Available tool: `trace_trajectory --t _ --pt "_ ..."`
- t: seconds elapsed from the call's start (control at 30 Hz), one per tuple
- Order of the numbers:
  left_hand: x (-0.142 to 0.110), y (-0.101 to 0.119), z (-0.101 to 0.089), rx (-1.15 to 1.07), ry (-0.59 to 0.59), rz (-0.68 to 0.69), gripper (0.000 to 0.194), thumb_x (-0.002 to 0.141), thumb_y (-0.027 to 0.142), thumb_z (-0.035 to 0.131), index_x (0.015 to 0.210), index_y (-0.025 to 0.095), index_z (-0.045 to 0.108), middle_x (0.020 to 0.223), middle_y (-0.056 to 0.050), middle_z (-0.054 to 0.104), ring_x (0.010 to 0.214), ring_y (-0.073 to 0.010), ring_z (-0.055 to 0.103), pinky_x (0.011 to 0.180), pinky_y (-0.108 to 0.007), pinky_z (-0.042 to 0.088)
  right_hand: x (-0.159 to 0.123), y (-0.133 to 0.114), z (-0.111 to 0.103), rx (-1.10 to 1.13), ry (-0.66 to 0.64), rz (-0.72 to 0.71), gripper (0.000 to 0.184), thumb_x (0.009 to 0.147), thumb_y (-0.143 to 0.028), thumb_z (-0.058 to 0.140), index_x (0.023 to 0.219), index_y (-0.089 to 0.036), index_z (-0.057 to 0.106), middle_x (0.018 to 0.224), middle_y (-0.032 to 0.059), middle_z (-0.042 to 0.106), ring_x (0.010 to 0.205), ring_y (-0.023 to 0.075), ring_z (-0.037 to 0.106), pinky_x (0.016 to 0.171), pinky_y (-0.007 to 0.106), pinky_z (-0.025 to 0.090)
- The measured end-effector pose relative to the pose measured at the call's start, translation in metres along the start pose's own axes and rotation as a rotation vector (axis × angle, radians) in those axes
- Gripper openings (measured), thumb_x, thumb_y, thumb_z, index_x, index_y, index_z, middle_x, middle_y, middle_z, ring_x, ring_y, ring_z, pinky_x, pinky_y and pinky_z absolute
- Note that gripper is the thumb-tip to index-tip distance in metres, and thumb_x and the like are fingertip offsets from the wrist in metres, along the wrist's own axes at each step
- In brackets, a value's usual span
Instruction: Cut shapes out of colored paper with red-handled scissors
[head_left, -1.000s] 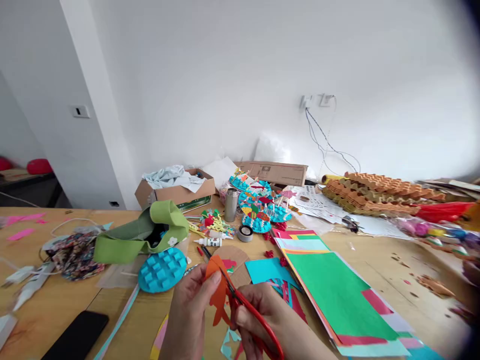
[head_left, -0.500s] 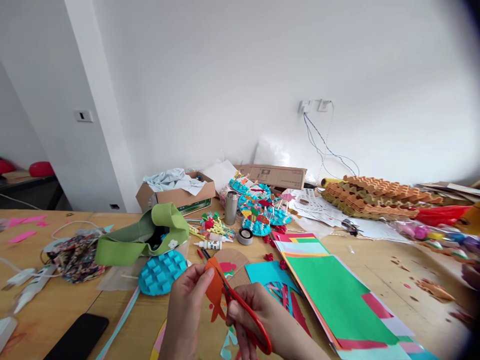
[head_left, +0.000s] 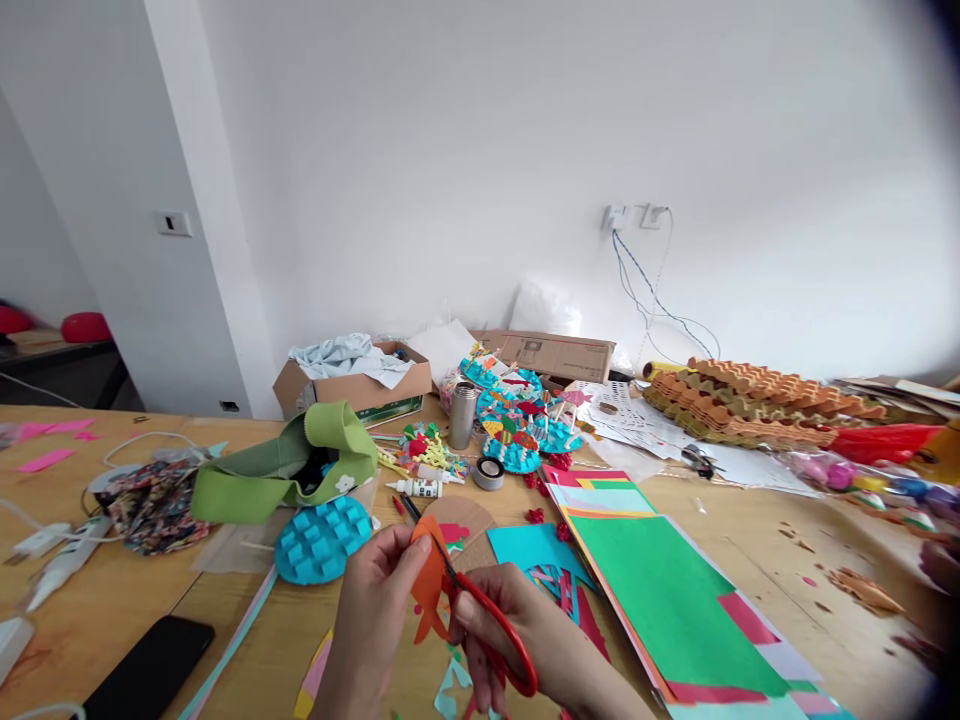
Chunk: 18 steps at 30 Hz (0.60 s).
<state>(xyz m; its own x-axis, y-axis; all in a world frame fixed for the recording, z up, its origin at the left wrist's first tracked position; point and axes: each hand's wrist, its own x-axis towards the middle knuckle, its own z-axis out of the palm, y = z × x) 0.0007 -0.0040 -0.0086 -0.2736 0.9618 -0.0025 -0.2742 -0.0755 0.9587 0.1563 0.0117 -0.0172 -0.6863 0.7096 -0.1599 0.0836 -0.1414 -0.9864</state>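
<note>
At the far left of the wooden worktop (head_left: 757,520) we see a black phone (head_left: 150,668) lying near the front edge, with a floral fabric bundle (head_left: 154,508) behind it. Next come a green felt bag (head_left: 285,468) and, just in front of it, a blue oval craft piece (head_left: 319,540) with raised squares. Our left hand (head_left: 371,620) pinches an orange paper shape (head_left: 429,590) between thumb and fingers, holding it up above the worktop. Our right hand (head_left: 510,630) is closed around the red-handled scissors (head_left: 499,635), and their blades meet the edge of the paper. Behind the hands sit a round cardboard piece (head_left: 465,522), a white glue bottle (head_left: 416,488) and a steel flask (head_left: 462,415), with blue paper-plate crafts (head_left: 510,455) beside the flask. To the right, a cyan paper sheet (head_left: 529,550) lies near the hands, just beside a stack of coloured paper (head_left: 667,610) topped by a green sheet. Orange egg trays (head_left: 750,415) are piled at the back right.
</note>
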Motion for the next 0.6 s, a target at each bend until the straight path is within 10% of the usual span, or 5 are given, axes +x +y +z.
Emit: trace_trajectory --t 0.6 --pt "0.0017 -0.0034 0.0 0.052 -0.01 -0.034 0.033 0.066 0.047 0.075 0.062 0.017 0.063 0.054 0.002 0.057 0.052 -0.0117 0.045 0.05 -0.022 0.037 -0.0013 -0.0046 -0.0018 -0.027 -0.021 -0.017 0.071 0.071 -0.084 0.054 0.081 -0.014 0.053 0.051 0.0006 0.058 0.034 0.0076 0.049 0.034 0.015 0.036"
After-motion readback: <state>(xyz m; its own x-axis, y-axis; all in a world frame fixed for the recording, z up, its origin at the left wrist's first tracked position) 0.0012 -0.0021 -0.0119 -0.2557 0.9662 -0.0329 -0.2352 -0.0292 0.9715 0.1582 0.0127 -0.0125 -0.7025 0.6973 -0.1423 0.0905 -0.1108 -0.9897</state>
